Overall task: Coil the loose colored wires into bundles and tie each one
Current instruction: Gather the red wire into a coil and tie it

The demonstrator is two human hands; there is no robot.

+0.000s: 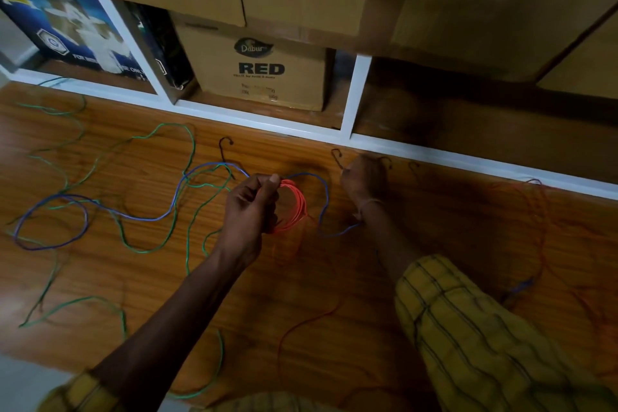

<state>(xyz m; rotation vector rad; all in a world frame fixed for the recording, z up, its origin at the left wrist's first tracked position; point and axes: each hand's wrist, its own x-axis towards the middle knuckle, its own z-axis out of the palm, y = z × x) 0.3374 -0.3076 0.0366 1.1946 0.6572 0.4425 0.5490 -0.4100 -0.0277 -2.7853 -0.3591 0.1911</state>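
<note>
Fingers of left hand point(249, 207) pinching one orange wire coil point(294, 207), right hand point(363, 179) grip unclear, four small hooks point(224, 147).

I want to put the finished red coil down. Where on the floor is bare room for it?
Bare floor lies right of the right hand, between the white shelf edge and the yellow sleeve; only faint red strands run farther right. Left of the left hand it is crowded: green wire and blue wire loop everywhere. The red coil is in the left hand.

Dim warm light, soft motion blur, dark corners, wide-angle edge bending.
</note>
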